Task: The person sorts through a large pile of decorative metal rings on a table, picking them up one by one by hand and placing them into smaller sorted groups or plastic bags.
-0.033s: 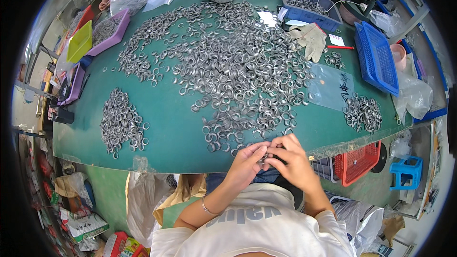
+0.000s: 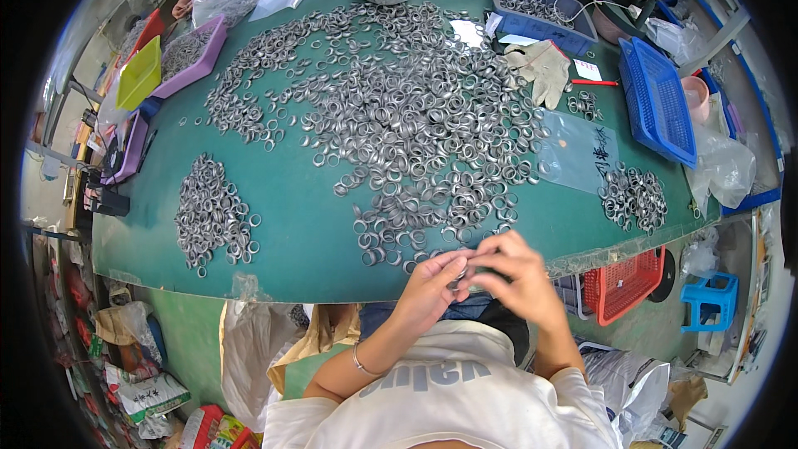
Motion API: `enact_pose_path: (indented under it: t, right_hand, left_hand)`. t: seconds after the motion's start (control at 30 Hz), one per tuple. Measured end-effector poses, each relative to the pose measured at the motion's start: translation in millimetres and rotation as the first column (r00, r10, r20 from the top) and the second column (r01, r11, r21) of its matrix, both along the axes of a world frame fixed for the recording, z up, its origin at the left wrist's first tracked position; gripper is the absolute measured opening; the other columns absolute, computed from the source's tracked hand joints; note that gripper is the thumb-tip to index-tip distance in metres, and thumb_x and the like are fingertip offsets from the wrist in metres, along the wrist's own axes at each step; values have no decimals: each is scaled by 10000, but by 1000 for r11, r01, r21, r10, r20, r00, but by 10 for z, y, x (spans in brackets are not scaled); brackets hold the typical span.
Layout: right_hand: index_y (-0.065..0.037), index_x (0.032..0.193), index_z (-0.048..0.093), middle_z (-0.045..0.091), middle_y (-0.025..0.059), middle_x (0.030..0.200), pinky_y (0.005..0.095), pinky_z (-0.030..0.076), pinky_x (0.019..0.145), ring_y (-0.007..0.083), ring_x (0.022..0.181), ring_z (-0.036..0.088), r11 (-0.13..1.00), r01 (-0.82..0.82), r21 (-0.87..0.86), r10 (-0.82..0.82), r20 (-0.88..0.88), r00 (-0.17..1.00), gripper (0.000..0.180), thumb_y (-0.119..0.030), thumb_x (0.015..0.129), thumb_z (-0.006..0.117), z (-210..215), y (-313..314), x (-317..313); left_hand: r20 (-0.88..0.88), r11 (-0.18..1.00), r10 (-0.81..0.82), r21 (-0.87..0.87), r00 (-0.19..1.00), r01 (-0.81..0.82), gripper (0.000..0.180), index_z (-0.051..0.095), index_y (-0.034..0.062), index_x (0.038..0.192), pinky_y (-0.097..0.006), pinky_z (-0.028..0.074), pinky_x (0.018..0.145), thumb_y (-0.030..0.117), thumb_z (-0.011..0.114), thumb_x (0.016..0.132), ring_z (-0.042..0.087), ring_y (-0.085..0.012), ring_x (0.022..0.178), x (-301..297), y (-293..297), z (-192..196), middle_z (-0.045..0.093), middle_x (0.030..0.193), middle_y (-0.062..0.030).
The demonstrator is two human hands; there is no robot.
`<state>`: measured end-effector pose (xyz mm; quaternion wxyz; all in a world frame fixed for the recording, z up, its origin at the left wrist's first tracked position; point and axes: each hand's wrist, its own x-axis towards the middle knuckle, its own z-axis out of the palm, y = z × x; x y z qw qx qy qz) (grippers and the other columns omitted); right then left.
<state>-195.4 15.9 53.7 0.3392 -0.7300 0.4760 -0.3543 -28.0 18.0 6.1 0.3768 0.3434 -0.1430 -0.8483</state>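
Green table (image 2: 299, 241), open room along front edge by left hand (image 2: 426, 287)

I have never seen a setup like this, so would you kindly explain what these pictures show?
There is no robot here: a person works with bare hands. A wide fisheye camera worn on the head looks down, which is why the edges curve. On the green table lies a broad heap of grey metal rings, with a smaller left pile and a smaller right pile. A pale glove and a red pen lie beyond the right pile. The left hand seems to pinch a small metal piece; the right hand is blurred beside it, so its grip is unclear.
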Motion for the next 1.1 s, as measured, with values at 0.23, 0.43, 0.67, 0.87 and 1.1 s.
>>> enact_pose_path:
  t: [0.23, 0.43, 0.67, 0.87, 1.1]
  right_hand:
    - [-8, 873, 640, 558, 96, 873, 358, 402, 758, 287, 867, 507, 884, 336, -326, -437, -321, 840, 172, -6, 703, 665, -457, -445, -485]
    - [6, 840, 584, 573, 41, 859, 249, 420, 676, 117, 769, 511, 888, 427, 171, -460, 294, 838, 49, -29, 866, 562, -480, -210, -384]
    - [28, 893, 625, 626, 29, 857, 248, 446, 713, 86, 797, 555, 846, -34, 533, -290, 513, 808, 129, -94, 901, 582, -343, 190, 11]
    - [-17, 765, 647, 578, 88, 791, 366, 397, 693, 276, 774, 526, 839, 465, -281, -526, -202, 826, 101, -71, 707, 709, -303, -185, -139]
    - [-23, 816, 620, 547, 63, 837, 351, 349, 719, 237, 813, 492, 886, 439, -148, -459, -163, 873, 116, -90, 741, 678, -442, -263, -125]
  left_hand:
    - [-234, 990, -132, 13, 963, 139, 261, 581, -11, 1091, -163, 316, 433, 192, 537, 933, 412, -52, 593, 172, -20, -102, 560, 820, -50]
    - [-29, 998, 36, -49, 999, -38, 281, 573, -7, 1162, -172, 308, 452, 123, 563, 912, 417, -52, 623, 28, -16, 36, 556, 871, -28]
    - [291, 950, 11, -300, 957, 80, 262, 577, -11, 1148, -185, 293, 426, 93, 536, 912, 371, -49, 535, -77, 11, 125, 505, 707, -14]
    - [-172, 997, -67, -45, 983, 60, 259, 584, -27, 1119, -186, 331, 437, 89, 563, 889, 446, -64, 550, 127, -37, -31, 539, 702, -43]
    - [1, 998, 52, -47, 999, -52, 276, 571, 4, 1165, -184, 360, 503, 58, 544, 896, 475, -63, 688, 29, 2, 42, 547, 839, -13]
